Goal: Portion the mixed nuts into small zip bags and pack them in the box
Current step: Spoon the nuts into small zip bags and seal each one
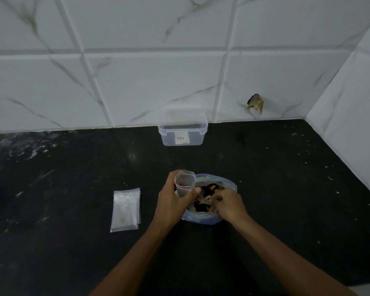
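Your left hand [171, 201] is curled around a small zip bag [184, 183], holding it upright with its mouth open and pointing up and a little away from you; its long axis runs near vertical. Your right hand [226, 205] is down inside the big nut bag [209, 198] just beside it, fingers bent into the mixed nuts [211, 189], though you cannot tell from here whether they have pinched any. The two hands sit close together, nearly touching.

The small bag is thin film, feather-light and floppy, so it likely collapses if you loosen your hold; grip it around the middle, below the zip strip, and keep the mouth spread. The nuts are hard, loose and probably prone to rolling, so carry them in a cupped pinch directly over the mouth.

A stack of spare zip bags [126, 209] lies flat to the left on the dark counter [286, 189], long axis running near to far. The clear box [183, 130] stands open at the far edge against the tiled wall [137, 71], well apart from your hands.
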Demonstrator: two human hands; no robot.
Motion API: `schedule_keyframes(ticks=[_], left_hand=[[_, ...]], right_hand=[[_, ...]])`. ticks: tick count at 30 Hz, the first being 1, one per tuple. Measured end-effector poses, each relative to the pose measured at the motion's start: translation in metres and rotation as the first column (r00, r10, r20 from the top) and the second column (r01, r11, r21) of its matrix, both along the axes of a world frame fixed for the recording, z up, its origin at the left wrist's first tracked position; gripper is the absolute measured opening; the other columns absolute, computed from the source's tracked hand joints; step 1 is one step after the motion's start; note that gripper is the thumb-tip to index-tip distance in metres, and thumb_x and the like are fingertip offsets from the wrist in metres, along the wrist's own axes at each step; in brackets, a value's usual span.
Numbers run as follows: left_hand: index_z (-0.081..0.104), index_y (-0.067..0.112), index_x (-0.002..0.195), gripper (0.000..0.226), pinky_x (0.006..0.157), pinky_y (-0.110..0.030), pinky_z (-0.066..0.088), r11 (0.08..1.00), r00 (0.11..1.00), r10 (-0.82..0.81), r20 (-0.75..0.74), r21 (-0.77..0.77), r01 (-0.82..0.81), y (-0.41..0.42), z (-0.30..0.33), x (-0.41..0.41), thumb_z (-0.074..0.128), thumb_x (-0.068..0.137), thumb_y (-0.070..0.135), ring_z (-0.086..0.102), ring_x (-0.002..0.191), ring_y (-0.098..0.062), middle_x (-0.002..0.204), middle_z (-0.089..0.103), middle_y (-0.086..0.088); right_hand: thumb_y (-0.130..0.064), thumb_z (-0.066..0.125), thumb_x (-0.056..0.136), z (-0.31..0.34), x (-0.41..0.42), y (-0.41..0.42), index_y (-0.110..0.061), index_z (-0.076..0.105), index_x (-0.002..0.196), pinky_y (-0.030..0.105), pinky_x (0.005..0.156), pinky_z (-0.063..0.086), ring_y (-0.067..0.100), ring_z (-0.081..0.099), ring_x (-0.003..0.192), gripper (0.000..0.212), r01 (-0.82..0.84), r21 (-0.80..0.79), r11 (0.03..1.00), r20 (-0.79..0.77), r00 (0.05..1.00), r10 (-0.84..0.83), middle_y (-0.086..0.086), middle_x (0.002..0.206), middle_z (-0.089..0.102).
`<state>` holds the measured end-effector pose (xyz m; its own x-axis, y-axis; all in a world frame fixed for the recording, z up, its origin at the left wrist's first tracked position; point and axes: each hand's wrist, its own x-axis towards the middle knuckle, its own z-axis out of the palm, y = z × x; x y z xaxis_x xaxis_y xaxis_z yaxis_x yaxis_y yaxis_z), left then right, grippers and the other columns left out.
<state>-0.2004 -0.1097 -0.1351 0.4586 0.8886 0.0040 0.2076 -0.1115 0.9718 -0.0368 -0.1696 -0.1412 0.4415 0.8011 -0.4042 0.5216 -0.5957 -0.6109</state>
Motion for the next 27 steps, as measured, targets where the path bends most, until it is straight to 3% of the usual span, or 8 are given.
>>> schedule_keyframes(ticks=[3, 8, 14, 18, 20, 24, 27], left_hand=[[0.049, 0.037, 0.119, 0.047, 0.077, -0.016, 0.054, 1.000, 1.000, 0.013, 0.007, -0.016, -0.012, 0.001, 0.000, -0.003, 0.077, 0.082, 0.028, 0.062, 0.102, 0.003, 0.113, 0.062, 0.013], [0.050, 0.036, 0.118, 0.045, 0.076, -0.016, 0.054, 0.999, 0.999, 0.033, 0.019, -0.021, -0.032, 0.002, -0.001, -0.007, 0.077, 0.082, 0.029, 0.062, 0.100, 0.006, 0.111, 0.063, 0.013], [0.050, 0.040, 0.117, 0.046, 0.080, -0.022, 0.056, 0.999, 1.000, 0.031, 0.004, -0.008, -0.031, 0.003, 0.000, -0.004, 0.077, 0.082, 0.031, 0.061, 0.101, 0.006, 0.112, 0.062, 0.015], [0.048, 0.044, 0.113, 0.046, 0.074, -0.013, 0.053, 0.999, 0.999, 0.041, -0.017, 0.021, -0.041, 0.005, 0.004, -0.001, 0.078, 0.081, 0.031, 0.060, 0.099, 0.009, 0.110, 0.062, 0.016], [0.049, 0.040, 0.117, 0.048, 0.076, -0.016, 0.054, 0.998, 0.998, 0.053, -0.036, 0.045, -0.051, 0.007, 0.005, 0.002, 0.079, 0.081, 0.031, 0.061, 0.101, 0.004, 0.111, 0.062, 0.015], [0.048, 0.036, 0.119, 0.051, 0.087, -0.026, 0.054, 0.991, 0.995, 0.059, -0.075, 0.122, -0.050, 0.010, 0.004, 0.009, 0.079, 0.079, 0.033, 0.060, 0.106, -0.002, 0.114, 0.061, 0.013], [0.049, 0.036, 0.119, 0.049, 0.089, -0.031, 0.055, 0.985, 0.995, 0.059, -0.083, 0.164, -0.045, 0.010, 0.005, 0.014, 0.078, 0.079, 0.037, 0.060, 0.105, -0.003, 0.112, 0.062, 0.013]], right_hand=[[-0.013, 0.054, 0.095, 0.000, 0.005, -0.002, -0.019, 0.070, 0.091, 0.031, 0.078, 0.056, 0.016, 0.067, 0.084, 0.017, 0.072, -0.022, 0.997, -0.050, 0.996, -0.073, 0.001, 0.092, 0.067], [-0.009, 0.060, 0.090, 0.006, 0.014, -0.013, -0.016, 0.071, 0.086, 0.017, 0.054, 0.046, 0.007, 0.062, 0.054, 0.013, 0.119, 0.002, 0.993, -0.083, 0.990, -0.119, -0.002, 0.081, 0.068], [-0.007, 0.062, 0.089, 0.026, 0.024, -0.025, -0.012, 0.069, 0.093, 0.018, 0.050, 0.043, 0.008, 0.058, 0.057, 0.010, 0.212, -0.005, 0.977, -0.233, 0.950, -0.207, 0.003, 0.078, 0.067], [-0.008, 0.061, 0.090, 0.056, 0.029, -0.027, -0.011, 0.070, 0.092, 0.020, 0.049, 0.043, 0.008, 0.055, 0.056, 0.010, 0.255, 0.106, 0.961, -0.309, 0.927, -0.212, 0.005, 0.076, 0.067], [-0.009, 0.059, 0.092, 0.077, 0.029, -0.027, -0.011, 0.071, 0.092, 0.020, 0.050, 0.043, 0.009, 0.054, 0.056, 0.012, 0.250, 0.179, 0.952, -0.330, 0.926, -0.182, 0.006, 0.078, 0.068], [-0.011, 0.060, 0.092, 0.107, 0.022, -0.021, -0.015, 0.072, 0.090, 0.019, 0.049, 0.043, 0.006, 0.055, 0.053, 0.013, 0.204, 0.294, 0.934, -0.299, 0.948, -0.113, 0.004, 0.079, 0.070], [-0.011, 0.061, 0.091, 0.115, 0.012, -0.018, -0.017, 0.072, 0.086, 0.021, 0.051, 0.044, 0.008, 0.056, 0.051, 0.013, 0.117, 0.360, 0.925, -0.178, 0.982, -0.055, 0.003, 0.075, 0.070]])
